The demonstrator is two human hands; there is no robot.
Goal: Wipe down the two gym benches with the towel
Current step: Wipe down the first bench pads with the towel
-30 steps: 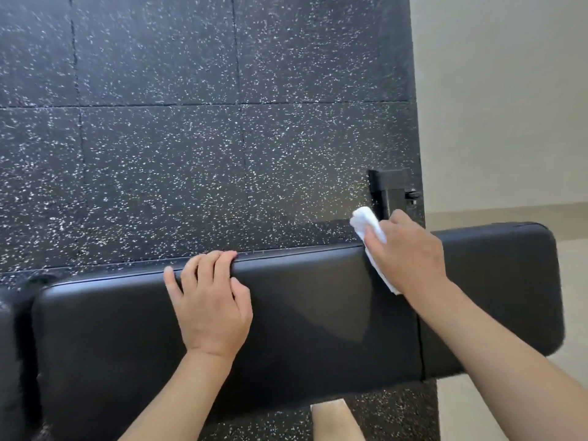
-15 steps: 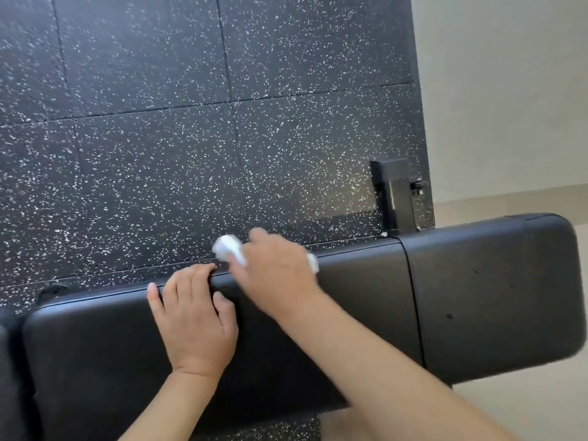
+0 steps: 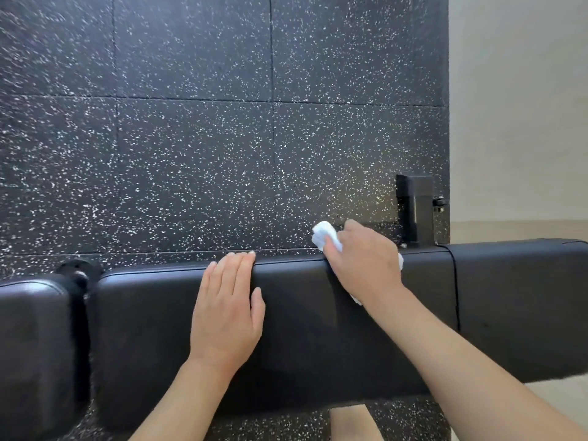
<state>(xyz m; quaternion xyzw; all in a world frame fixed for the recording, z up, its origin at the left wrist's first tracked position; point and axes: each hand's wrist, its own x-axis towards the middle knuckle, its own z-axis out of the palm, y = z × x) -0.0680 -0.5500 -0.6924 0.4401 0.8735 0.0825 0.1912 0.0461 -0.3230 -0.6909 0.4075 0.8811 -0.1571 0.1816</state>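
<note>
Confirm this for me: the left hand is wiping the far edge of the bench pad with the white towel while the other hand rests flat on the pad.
Not quite: the hands are swapped. In the head view the right hand grips the white towel at the far edge of the bench pad, while the left hand rests flat on the pad.

One bench (image 3: 302,329), one towel (image 3: 324,235), two hands
</note>
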